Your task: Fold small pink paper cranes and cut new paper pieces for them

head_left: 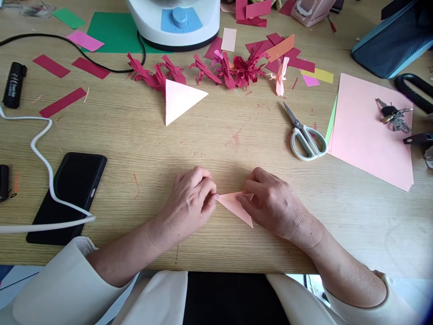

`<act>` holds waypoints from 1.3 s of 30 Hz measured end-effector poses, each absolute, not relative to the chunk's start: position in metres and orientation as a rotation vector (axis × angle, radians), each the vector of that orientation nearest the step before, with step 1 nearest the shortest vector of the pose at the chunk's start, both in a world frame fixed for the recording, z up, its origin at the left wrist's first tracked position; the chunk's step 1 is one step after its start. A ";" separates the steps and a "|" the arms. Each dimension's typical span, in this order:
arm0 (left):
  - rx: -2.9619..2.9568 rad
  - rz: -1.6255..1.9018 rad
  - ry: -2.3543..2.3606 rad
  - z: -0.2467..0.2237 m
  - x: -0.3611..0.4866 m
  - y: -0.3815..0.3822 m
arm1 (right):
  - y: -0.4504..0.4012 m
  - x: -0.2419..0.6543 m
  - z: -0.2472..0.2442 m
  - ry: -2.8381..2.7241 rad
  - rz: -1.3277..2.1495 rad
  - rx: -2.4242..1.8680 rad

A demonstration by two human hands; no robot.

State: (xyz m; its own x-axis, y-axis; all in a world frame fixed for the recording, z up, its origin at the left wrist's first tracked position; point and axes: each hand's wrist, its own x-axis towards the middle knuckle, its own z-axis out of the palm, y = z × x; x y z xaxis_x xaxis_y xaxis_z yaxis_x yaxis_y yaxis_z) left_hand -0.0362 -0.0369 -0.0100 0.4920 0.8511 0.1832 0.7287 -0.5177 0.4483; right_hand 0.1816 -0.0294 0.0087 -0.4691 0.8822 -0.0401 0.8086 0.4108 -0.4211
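Note:
A small pink paper triangle (pixel 235 203) lies between my hands near the table's front edge. My left hand (pixel 198 194) is closed, its thumb and fingers pinching the triangle's left tip. On the triangle's right side, the fingers of my right hand (pixel 267 198) are curled and pressed onto the paper, covering part of it. Beyond my hands, a paler paper triangle (pixel 184 101) rests on the table. White-handled scissors (pixel 304 133) lie to the right with their blades pointing away from me.
Crumpled red paper pieces (pixel 223 72) and loose strips lie along the back, before a white lamp base (pixel 179 36). Pink sheets (pixel 372 140) with keys (pixel 394 115) on top are at right. A black phone (pixel 67 194) lies at left under a white cable (pixel 47 162).

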 end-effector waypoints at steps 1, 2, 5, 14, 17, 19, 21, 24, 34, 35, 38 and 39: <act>2.436 0.559 1.328 -0.010 -0.036 -0.037 | -0.030 0.181 0.008 -2.477 0.568 -1.506; 2.443 0.564 1.328 -0.011 -0.036 -0.037 | -0.030 0.181 0.008 -2.477 0.556 -1.512; 2.463 0.579 1.348 -0.012 -0.036 -0.036 | -0.031 0.180 0.007 -2.479 0.523 -1.510; 2.671 0.654 1.210 -0.003 -0.041 -0.059 | -0.031 0.181 0.006 -2.488 0.514 -1.455; 2.768 0.597 1.095 -0.004 -0.039 -0.073 | -0.031 0.180 0.006 -2.489 0.499 -1.454; 2.788 0.515 1.102 -0.007 -0.038 -0.080 | -0.031 0.180 0.006 -2.486 0.498 -1.459; 2.812 0.449 1.131 -0.008 -0.037 -0.084 | -0.031 0.180 0.006 -2.488 0.503 -1.458; 2.877 0.385 1.140 -0.007 -0.037 -0.089 | -0.031 0.180 0.006 -2.484 0.498 -1.455; 2.887 0.405 1.096 -0.010 -0.039 -0.092 | -0.031 0.182 0.005 -2.461 0.547 -1.444; 2.883 0.407 1.103 -0.010 -0.038 -0.092 | -0.030 0.182 0.005 -2.456 0.565 -1.443; 2.872 0.398 1.125 -0.010 -0.037 -0.092 | -0.030 0.184 0.005 -2.434 0.594 -1.436; 2.872 0.398 1.130 -0.009 -0.037 -0.092 | -0.030 0.184 0.004 -2.429 0.596 -1.436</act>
State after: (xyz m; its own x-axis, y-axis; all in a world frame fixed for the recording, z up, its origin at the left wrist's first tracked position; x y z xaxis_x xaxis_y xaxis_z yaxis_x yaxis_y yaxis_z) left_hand -0.0368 -0.0920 -0.0095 0.7035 0.6740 0.2255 0.6665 -0.7358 0.1200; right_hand 0.1840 -0.0299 0.0042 -0.4793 0.8776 0.0125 0.7721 0.4284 -0.4694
